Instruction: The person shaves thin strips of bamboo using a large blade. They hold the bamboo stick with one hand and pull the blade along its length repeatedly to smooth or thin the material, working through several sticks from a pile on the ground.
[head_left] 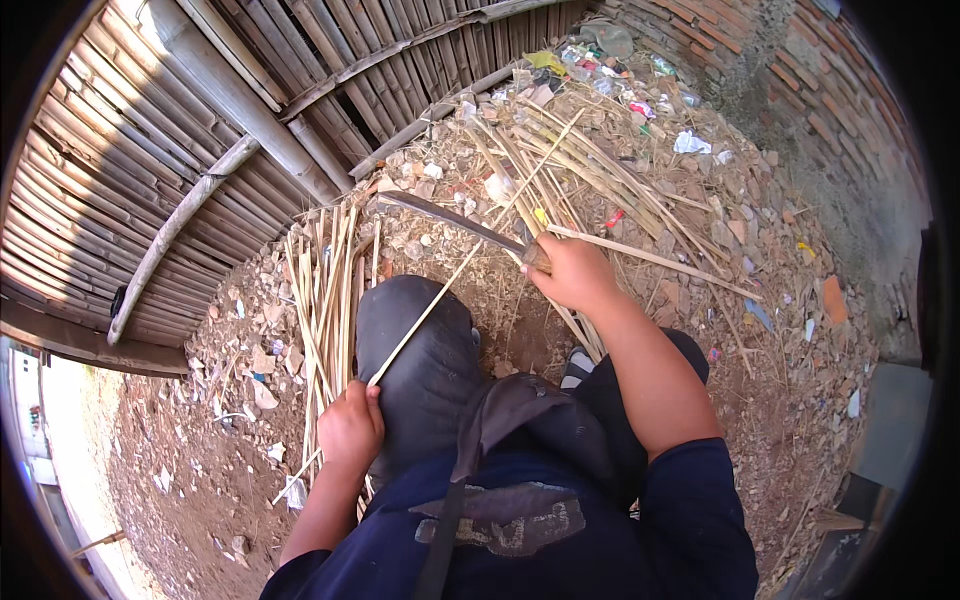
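A slatted bamboo wall (110, 200) ran along the ground's far left edge and a brick wall (840, 110) along its far right, with sun striking the slats. The ground (180, 500) itself was dry, uneven earth, strewn with rubble (265, 395) and, at its far edge, coloured litter (600, 65). Toward that edge lay a loose heap of canes (590, 165); nearer the left edge, beside your left knee (395, 310), lay a bundle of pale strips (320, 290). Your right hand (575, 272) had its fingers clenched around the handle of a long, dark knife (440, 213), probably the heaviest thing you held and safest taken by that handle. A thin pale strip (425, 318) slanted over your left knee, its upper part by the blade; whether they touched could not be told. Your left hand (350, 425) had its fingers wrapped around it near the lower end. It looked light, stiff yet springy, and liable to splinter, so that low hold, well away from the blade, seemed right.
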